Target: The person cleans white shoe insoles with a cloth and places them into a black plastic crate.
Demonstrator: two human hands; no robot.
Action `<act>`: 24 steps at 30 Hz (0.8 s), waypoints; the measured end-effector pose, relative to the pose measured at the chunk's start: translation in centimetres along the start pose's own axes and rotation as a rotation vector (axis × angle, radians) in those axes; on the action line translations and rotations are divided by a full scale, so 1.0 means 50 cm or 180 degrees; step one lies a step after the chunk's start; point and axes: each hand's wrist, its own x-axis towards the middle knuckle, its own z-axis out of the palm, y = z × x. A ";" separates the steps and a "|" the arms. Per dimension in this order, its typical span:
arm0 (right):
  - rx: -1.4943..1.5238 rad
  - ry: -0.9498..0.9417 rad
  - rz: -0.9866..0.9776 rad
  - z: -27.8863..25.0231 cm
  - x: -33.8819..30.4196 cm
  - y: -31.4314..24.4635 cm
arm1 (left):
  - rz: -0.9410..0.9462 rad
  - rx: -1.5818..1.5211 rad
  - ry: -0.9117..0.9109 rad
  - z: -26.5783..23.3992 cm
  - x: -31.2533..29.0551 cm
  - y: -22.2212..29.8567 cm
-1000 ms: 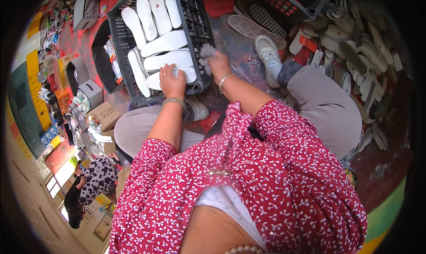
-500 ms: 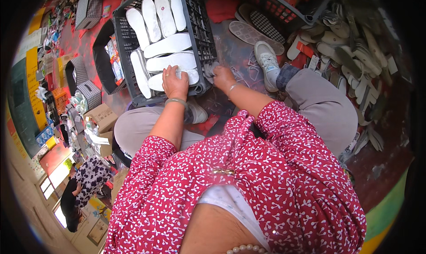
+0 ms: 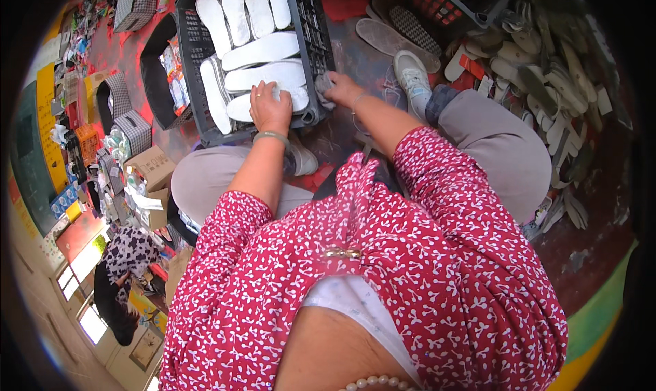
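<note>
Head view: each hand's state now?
Left hand: on a white insole; whether gripping cannot be told.
Right hand: closed, holding a crumpled grey cloth.

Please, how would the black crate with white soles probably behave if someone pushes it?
The black crate would probably keep its shape, as its lattice walls look straight and rigid. It may resist a push, since several white soles load it. Its boxy form makes rolling unlikely.

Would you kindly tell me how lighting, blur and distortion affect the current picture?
Head view, left: the board bends along the rim, and a window glares white. Head view, top: the insoles look bright, the heap at right duller. Head view, centre: a hazy smear softens the blouse, and the cloth in the right hand looks indistinct.
</note>
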 end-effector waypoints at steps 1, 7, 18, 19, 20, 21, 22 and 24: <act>-0.0231 -0.0303 -0.0003 -0.013 -0.002 -0.003 | 0.0009 0.0024 0.0026 -0.005 0.005 -0.008; 0.1388 0.0242 0.1010 0.043 -0.014 0.069 | -0.0095 -0.0002 0.0048 -0.003 0.030 -0.004; 0.0476 0.0442 0.0846 0.109 -0.043 -0.126 | -0.0359 0.0183 0.0129 -0.051 0.051 -0.047; 0.0620 0.0479 0.0919 0.098 -0.062 -0.154 | -0.0381 0.0212 0.0121 -0.052 0.052 -0.052; 0.0763 0.0512 0.0993 0.094 -0.069 -0.167 | -0.0405 0.0241 0.0114 -0.054 0.053 -0.058; 0.0970 0.0414 0.1000 0.089 -0.065 -0.157 | -0.0387 0.0248 0.0116 -0.054 0.055 -0.055; 0.1175 0.0304 0.1007 0.084 -0.059 -0.139 | -0.0380 0.0259 0.0119 -0.052 0.056 -0.052; 0.0905 0.0336 0.0642 0.051 -0.080 -0.162 | -0.0417 0.0292 0.0095 -0.052 0.055 -0.057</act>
